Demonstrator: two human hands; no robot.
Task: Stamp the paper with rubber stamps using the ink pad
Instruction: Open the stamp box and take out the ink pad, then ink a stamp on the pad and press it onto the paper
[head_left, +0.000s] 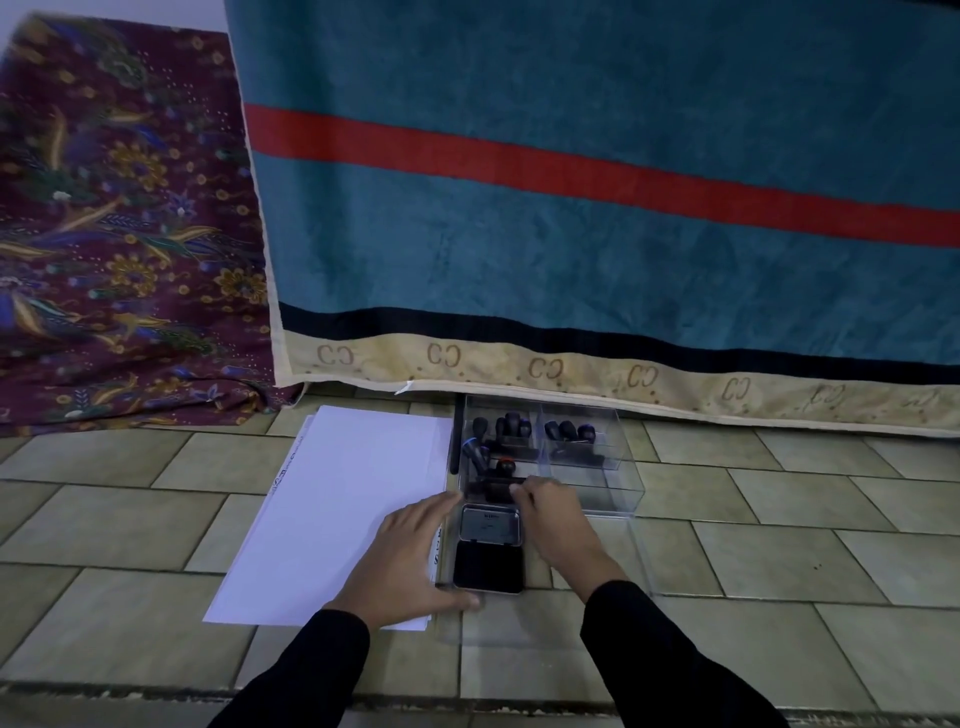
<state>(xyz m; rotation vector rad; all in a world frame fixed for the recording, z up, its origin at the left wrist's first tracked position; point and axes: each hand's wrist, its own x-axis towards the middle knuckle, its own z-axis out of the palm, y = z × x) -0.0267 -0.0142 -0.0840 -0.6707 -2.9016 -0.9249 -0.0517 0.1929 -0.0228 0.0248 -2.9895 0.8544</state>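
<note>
Your left hand (410, 551) lies flat on the paper (353, 483), fingers straight, thumb out beside the open ink pad (488, 566). Your right hand (558, 514) reaches the stamps (511, 427) in the clear box (613, 488). I cannot tell whether it pinches one.

One left hand (410, 556), one right hand (558, 514), one ink pad (488, 564), one paper stack (353, 499), one clear box (623, 483), one teal towel (571, 234), one patterned cloth (119, 234); the stamps (511, 431) are too clustered to count.

This looks like a room in a home, with work done on the floor (779, 519), which is laid with beige tiles. A teal towel (571, 234) with a red stripe hangs across the top of the frame, and a maroon floral cloth (119, 234) is draped at upper left.
</note>
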